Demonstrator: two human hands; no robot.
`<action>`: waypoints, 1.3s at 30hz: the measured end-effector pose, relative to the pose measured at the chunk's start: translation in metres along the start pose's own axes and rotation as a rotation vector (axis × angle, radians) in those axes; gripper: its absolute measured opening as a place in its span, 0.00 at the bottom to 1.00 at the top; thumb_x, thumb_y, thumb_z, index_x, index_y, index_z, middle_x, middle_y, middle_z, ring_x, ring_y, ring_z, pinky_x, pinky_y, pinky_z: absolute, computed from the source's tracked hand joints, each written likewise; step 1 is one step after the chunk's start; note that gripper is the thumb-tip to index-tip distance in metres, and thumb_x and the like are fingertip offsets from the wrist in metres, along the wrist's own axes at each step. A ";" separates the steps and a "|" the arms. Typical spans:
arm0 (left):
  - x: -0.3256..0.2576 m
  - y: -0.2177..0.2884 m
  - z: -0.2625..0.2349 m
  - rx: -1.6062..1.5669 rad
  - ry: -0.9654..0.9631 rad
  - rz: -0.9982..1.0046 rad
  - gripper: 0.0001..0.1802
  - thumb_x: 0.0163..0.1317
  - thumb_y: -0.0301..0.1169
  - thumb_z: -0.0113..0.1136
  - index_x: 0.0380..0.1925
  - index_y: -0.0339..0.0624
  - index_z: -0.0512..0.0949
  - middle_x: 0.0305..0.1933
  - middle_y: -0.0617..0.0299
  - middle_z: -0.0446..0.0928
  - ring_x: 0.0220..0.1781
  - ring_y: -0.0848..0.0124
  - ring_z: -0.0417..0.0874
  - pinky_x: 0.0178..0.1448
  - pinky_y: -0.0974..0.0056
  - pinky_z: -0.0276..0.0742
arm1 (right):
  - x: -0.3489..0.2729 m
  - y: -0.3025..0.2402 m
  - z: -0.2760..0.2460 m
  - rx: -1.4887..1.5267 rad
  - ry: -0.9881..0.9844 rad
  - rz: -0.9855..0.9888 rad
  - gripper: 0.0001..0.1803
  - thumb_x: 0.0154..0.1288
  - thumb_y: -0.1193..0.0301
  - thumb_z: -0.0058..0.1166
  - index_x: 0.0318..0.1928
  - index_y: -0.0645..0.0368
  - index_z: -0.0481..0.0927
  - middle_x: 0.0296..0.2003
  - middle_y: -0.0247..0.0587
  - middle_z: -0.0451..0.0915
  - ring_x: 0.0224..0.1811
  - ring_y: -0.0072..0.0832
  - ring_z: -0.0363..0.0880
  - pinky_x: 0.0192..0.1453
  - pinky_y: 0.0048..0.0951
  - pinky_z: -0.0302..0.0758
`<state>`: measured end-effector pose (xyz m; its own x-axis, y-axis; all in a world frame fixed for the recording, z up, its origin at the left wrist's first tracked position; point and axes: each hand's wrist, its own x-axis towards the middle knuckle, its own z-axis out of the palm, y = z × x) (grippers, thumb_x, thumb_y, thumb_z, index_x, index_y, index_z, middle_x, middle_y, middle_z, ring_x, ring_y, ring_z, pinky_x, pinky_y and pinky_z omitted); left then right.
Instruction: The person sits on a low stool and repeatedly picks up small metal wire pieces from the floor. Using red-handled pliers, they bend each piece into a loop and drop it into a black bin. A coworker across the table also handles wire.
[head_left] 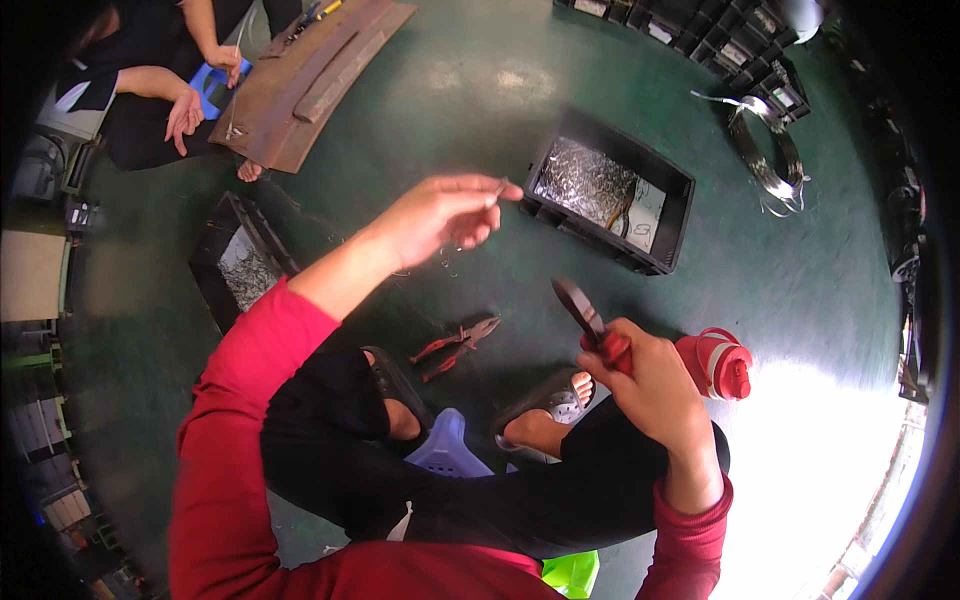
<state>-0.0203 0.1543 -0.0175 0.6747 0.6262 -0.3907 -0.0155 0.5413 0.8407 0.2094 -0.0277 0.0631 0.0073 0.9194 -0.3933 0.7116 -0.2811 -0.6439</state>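
Note:
My left hand (440, 218) is raised near the left corner of a black crate (665, 262), its thumb and forefinger pinched on a small metal piece (502, 187) too tiny to make out well. Many small shiny metal pieces (585, 180) lie in that crate, along with a pale sheet. My right hand (655, 385) is closed round the red handles of a pair of pliers (580, 308), whose dark jaws point up and to the left. A second pair of red-handled pliers (460, 347) rests on the green floor between my left hand and my feet.
Another black crate (240, 260) with metal bits stands at the left. A red bottle (715, 365) is beside my right hand. A wire coil (765, 155) lies at the far right, near stacked black crates (700, 45). Another person's hands (183, 120) are by a brown board (270, 115).

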 end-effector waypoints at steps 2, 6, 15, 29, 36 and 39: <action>-0.039 0.016 0.025 0.018 -0.022 -0.022 0.16 0.69 0.32 0.52 0.51 0.36 0.78 0.25 0.69 0.76 0.24 0.81 0.74 0.28 0.76 0.68 | 0.002 -0.010 0.002 0.086 -0.021 -0.011 0.16 0.64 0.63 0.61 0.40 0.65 0.77 0.20 0.40 0.76 0.22 0.29 0.74 0.33 0.31 0.71; -0.102 0.025 0.054 0.160 0.053 0.088 0.14 0.69 0.32 0.52 0.48 0.34 0.80 0.22 0.66 0.76 0.20 0.80 0.73 0.24 0.75 0.64 | 0.001 -0.025 0.004 0.225 -0.251 0.014 0.19 0.64 0.58 0.60 0.44 0.63 0.79 0.29 0.49 0.81 0.32 0.38 0.79 0.41 0.35 0.74; -0.148 0.013 0.061 0.325 0.221 0.327 0.13 0.70 0.27 0.53 0.50 0.35 0.80 0.22 0.65 0.76 0.20 0.82 0.71 0.24 0.75 0.66 | 0.001 -0.043 0.021 0.322 -0.414 -0.027 0.21 0.64 0.54 0.60 0.44 0.61 0.80 0.24 0.36 0.76 0.26 0.24 0.73 0.33 0.29 0.71; -0.148 0.013 0.051 0.263 0.213 0.287 0.13 0.70 0.27 0.53 0.49 0.32 0.80 0.22 0.65 0.74 0.20 0.82 0.69 0.24 0.74 0.65 | 0.007 -0.056 0.026 0.266 -0.390 -0.126 0.14 0.69 0.67 0.57 0.47 0.64 0.75 0.27 0.31 0.76 0.22 0.15 0.70 0.30 0.21 0.69; -0.149 0.016 0.055 0.358 0.168 0.190 0.16 0.73 0.29 0.46 0.53 0.35 0.78 0.19 0.67 0.72 0.18 0.83 0.68 0.24 0.73 0.64 | 0.008 -0.054 0.038 0.082 -0.069 -0.267 0.11 0.63 0.69 0.61 0.40 0.63 0.77 0.24 0.42 0.77 0.24 0.29 0.71 0.34 0.31 0.71; -0.150 0.014 0.057 0.440 0.172 0.200 0.16 0.73 0.30 0.44 0.53 0.37 0.77 0.17 0.69 0.71 0.18 0.83 0.68 0.24 0.74 0.64 | 0.009 -0.053 0.040 0.017 -0.010 -0.276 0.10 0.62 0.71 0.62 0.38 0.64 0.77 0.23 0.47 0.77 0.24 0.32 0.71 0.34 0.32 0.72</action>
<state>-0.0801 0.0360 0.0746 0.5585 0.7968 -0.2306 0.2050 0.1368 0.9692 0.1438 -0.0151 0.0676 -0.1921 0.9591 -0.2080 0.6739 -0.0251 -0.7384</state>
